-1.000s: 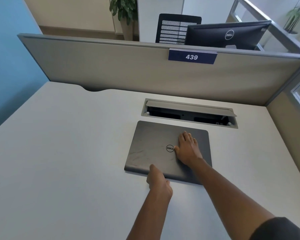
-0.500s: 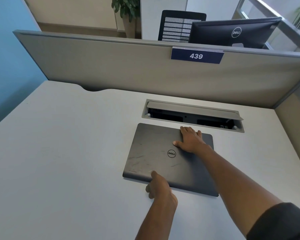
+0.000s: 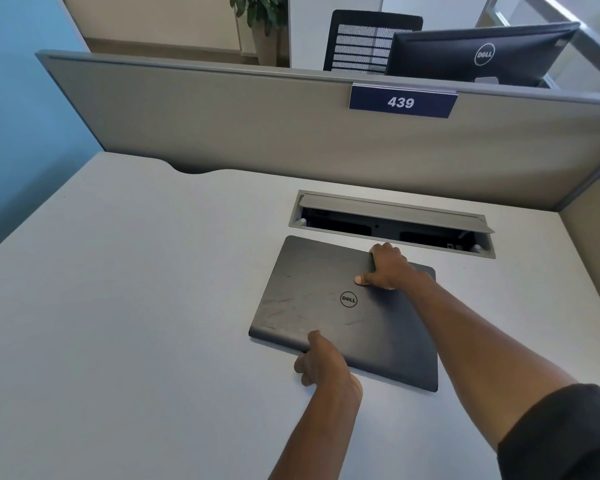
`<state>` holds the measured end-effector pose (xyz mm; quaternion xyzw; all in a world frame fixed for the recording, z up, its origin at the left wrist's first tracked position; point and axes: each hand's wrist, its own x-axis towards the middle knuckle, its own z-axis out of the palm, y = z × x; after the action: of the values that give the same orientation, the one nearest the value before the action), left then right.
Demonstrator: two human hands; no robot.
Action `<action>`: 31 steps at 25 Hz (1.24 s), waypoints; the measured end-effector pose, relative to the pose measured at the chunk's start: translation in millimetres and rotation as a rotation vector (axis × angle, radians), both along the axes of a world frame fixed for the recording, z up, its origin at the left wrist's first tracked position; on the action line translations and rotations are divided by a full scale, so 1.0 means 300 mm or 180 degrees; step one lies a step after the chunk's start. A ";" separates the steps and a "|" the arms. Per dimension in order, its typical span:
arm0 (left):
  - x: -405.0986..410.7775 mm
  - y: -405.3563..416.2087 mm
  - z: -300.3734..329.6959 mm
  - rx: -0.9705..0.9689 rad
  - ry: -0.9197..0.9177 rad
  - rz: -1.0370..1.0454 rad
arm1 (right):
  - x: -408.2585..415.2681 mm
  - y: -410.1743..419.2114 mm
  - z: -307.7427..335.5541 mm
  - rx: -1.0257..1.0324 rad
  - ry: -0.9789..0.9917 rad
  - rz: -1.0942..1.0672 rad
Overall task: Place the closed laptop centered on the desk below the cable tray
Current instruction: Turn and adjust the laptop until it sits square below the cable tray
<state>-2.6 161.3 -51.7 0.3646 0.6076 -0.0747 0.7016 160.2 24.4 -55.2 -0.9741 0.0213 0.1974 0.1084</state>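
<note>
A closed dark grey laptop point(image 3: 312, 306) lies flat on the pale desk point(image 3: 125, 306), just in front of the cable tray point(image 3: 388, 221), whose grey flap stands open. The laptop sits slightly left of the tray's middle and is turned a little. My right hand point(image 3: 388, 266) grips the laptop's far edge, fingers curled over it and thumb on the lid. My left hand point(image 3: 323, 362) holds the near edge, thumb on top and fingers below or against the rim.
A grey partition point(image 3: 257, 126) with a blue tag reading 439 point(image 3: 400, 102) closes off the back of the desk and its right side. Behind it are a black monitor point(image 3: 478, 53) and a mesh chair point(image 3: 364, 39). A blue wall point(image 3: 18, 98) stands at left.
My right hand slid from the middle of the lid to the far edge and curled over it. My left hand stayed at the near edge. The laptop barely shifted.
</note>
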 end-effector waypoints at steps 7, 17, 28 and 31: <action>-0.052 0.009 0.032 0.0139 -0.0399 -0.0204 | -0.117 -0.099 0.020 0.0230 0.0019 -0.0690; -0.082 0.059 0.113 0.0694 -0.1165 -0.0903 | -0.322 -0.169 0.079 0.0867 0.0268 -0.1487; 0.076 0.159 0.184 0.1824 -0.1394 -0.2069 | -0.529 -0.092 0.141 0.2206 -0.0019 -0.2863; 0.150 0.180 0.201 0.2317 -0.1282 -0.2564 | -0.574 -0.053 0.130 0.2539 -0.0066 -0.3098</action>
<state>42.2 215.4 8.6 0.7920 0.2620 -0.0512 0.5491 -12.1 8.4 -16.3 -0.7393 0.3858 0.1087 0.5411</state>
